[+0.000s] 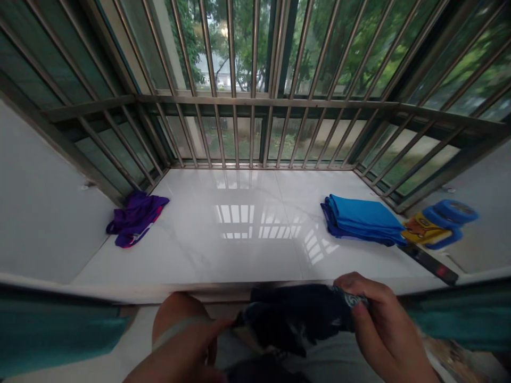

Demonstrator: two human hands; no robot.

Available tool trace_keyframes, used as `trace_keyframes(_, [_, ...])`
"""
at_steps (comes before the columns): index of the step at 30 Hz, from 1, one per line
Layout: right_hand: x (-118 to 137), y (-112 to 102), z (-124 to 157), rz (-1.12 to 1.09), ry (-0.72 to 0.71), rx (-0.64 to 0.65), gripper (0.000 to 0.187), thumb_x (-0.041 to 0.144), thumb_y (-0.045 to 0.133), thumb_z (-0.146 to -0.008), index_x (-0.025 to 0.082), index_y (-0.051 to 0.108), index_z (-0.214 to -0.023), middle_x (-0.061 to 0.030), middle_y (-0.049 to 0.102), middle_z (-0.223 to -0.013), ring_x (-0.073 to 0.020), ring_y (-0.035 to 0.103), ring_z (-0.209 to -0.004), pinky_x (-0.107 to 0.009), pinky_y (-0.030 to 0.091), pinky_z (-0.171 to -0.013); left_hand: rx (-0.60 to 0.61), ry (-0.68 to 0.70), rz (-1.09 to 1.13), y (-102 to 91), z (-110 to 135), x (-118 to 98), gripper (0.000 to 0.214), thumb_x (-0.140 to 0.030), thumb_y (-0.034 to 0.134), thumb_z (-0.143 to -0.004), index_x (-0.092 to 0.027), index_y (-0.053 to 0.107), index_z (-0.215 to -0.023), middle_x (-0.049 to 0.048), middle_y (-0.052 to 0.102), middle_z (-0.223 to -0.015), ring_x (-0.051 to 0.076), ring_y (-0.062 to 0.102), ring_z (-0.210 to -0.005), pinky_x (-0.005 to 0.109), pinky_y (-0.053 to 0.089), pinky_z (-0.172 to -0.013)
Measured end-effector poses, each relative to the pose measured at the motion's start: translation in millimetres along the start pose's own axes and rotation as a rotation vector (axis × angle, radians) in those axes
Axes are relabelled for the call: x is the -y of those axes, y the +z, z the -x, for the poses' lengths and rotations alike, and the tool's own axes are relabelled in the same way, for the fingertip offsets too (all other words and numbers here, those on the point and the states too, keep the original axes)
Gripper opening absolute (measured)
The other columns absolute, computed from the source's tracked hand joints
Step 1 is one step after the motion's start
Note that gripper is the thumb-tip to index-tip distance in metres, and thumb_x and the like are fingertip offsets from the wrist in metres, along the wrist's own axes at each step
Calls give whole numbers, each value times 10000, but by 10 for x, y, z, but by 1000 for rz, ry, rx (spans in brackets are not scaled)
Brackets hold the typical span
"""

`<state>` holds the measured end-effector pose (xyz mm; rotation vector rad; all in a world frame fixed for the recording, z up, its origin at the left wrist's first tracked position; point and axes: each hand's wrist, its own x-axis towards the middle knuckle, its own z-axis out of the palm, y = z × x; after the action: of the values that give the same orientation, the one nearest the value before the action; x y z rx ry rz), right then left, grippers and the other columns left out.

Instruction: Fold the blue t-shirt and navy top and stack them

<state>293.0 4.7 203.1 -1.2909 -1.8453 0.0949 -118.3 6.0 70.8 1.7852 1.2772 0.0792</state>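
A dark navy garment with a pale swirl print at its right end is stretched between my two hands, just in front of the sill's edge. My right hand pinches the printed end between thumb and fingers. At the opposite end my left hand is closed on the cloth; its lower fingers are partly hidden. The garment hangs loosely in the middle, over my lap. A folded stack of blue clothes lies on the right of the sill. On the far left is a crumpled purple garment with pink edging.
A shiny white window sill spans the view, with metal bars behind it. Beside the blue stack stand a blue and yellow container and a long black object with a red mark. Teal curtains hang on both sides.
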Motion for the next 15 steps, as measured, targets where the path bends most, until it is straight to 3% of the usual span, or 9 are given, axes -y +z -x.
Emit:
trace_keyframes(4, [150, 57, 9, -5, 9, 111, 167, 351, 532, -1113, 303, 656, -1214, -51, 816, -1061, -219, 800, -890, -323, 632, -763, 4, -93, -76, 225, -119, -258, 677, -363, 812, -841, -347, 678, -1504, 38, 819, -1227, 285, 765, -1062, 385, 564, -982])
trace_keyframes(7, [291, 125, -43, 25, 59, 93, 152, 314, 525, -1113, 299, 631, -1221, -13, 800, -997, -188, 789, -843, -278, 605, -716, 52, -43, 73, 385, -197, -523, 665, -370, 811, -858, -350, 675, -1509, 46, 760, -1433, 307, 720, -1271, 420, 529, -1139])
trace_keyframes(12, [483, 222, -189, 97, 198, -37, 166, 344, 527, -1116, 280, 625, -1234, -11, 778, -981, -184, 765, -791, -278, 555, -674, 221, 161, 365, 692, -377, -888, 1075, -392, 941, -744, -403, 450, -1700, 31, 539, -1717, 357, 525, -1558, 516, 404, -1319])
trace_keyframes(15, [517, 215, -253, 107, 311, -149, 210, 406, 572, -1101, 272, 646, -1246, -35, 774, -1025, -209, 757, -852, -304, 549, -719, 194, 225, 444, 932, -549, -950, 1393, -352, 1010, -638, -363, 226, -1789, 77, 384, -1809, 373, 389, -1651, 539, 329, -1365])
